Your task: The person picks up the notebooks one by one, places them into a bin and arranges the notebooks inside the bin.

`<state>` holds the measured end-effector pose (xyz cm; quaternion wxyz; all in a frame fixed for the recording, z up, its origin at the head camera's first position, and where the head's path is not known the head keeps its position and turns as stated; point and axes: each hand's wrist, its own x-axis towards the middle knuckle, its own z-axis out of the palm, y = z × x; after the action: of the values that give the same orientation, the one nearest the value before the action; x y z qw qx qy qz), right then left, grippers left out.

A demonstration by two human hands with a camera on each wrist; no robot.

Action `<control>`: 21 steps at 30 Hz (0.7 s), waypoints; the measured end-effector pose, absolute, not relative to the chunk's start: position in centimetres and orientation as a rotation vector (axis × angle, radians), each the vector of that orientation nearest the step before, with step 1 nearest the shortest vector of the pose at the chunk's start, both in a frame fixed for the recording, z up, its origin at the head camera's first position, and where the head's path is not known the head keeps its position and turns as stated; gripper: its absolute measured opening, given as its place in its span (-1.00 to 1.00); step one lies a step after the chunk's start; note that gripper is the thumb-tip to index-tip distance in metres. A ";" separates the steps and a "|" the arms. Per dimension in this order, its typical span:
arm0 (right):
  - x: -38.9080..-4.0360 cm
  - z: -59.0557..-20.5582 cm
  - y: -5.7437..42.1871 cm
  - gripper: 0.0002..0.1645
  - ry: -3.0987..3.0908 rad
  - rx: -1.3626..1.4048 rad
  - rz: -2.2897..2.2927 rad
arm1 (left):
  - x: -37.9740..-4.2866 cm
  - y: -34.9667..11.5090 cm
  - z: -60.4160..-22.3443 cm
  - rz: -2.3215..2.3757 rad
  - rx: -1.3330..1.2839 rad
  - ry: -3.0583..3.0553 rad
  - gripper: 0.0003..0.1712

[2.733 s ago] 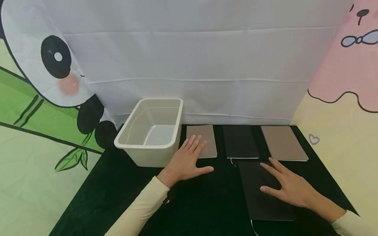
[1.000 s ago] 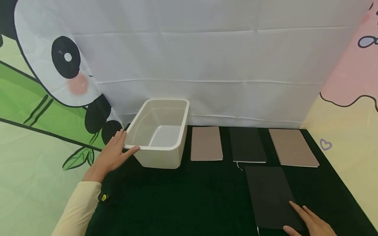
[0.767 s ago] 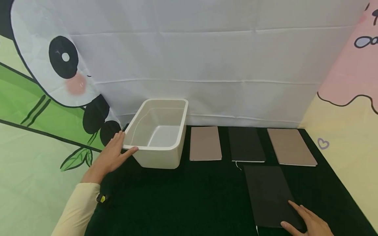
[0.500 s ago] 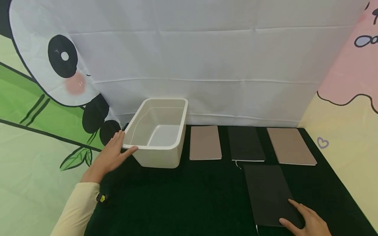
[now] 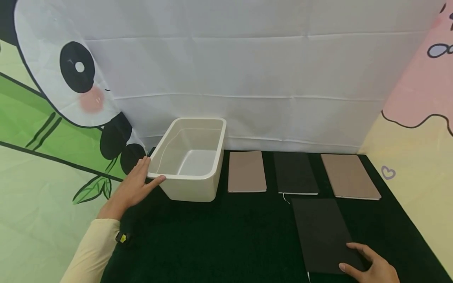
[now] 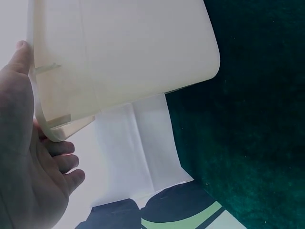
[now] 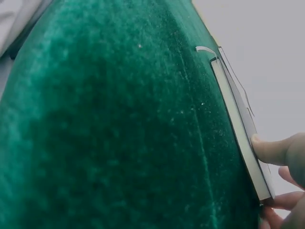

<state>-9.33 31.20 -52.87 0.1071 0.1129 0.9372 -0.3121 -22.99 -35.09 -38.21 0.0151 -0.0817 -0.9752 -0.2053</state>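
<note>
My left hand (image 5: 132, 188) holds the near left corner of a cream plastic tub (image 5: 191, 188). In the left wrist view the thumb lies along the tub's rim and the other fingers curl beneath the corner. At the front right, my right hand (image 5: 375, 265) grips the lower right edge of a large black notebook (image 5: 322, 236). Its thumb presses the cover, while fingers reach around the edge in the right wrist view, where the notebook's pale page block (image 7: 243, 138) shows. A white ribbon marker (image 7: 206, 49) sticks out at its far end.
Along the back of the dark green cloth (image 5: 212, 243) lie a small beige notebook (image 5: 247, 171), a black notebook (image 5: 295, 173) with a ribbon, and a larger beige notebook (image 5: 350, 176). A white printed curtain (image 5: 247, 78) hangs right behind them.
My left hand has moved from over the small beige notebook to the tub's corner. My right hand has slid down to the black notebook's lower right edge, and its fingers have bent.
</note>
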 end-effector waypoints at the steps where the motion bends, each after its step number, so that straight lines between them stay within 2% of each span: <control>1: -9.3 -52.9 31.1 0.20 2.759 0.354 -0.938 | -23.0 -35.1 -38.2 -0.639 -0.254 -3.035 0.17; 13: -10.0 -52.0 31.0 0.19 2.660 0.345 -1.063 | -22.9 -35.2 -38.3 -0.650 -0.254 -3.029 0.16; 21: -11.0 -49.9 32.3 0.08 2.352 0.084 -1.245 | -23.0 -35.3 -38.1 -0.706 -0.238 -2.968 0.14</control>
<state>-11.03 32.27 -49.92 0.2370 0.0306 0.8582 -0.4542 -22.95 -35.27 -38.09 0.0409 -0.0777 -0.9691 -0.2305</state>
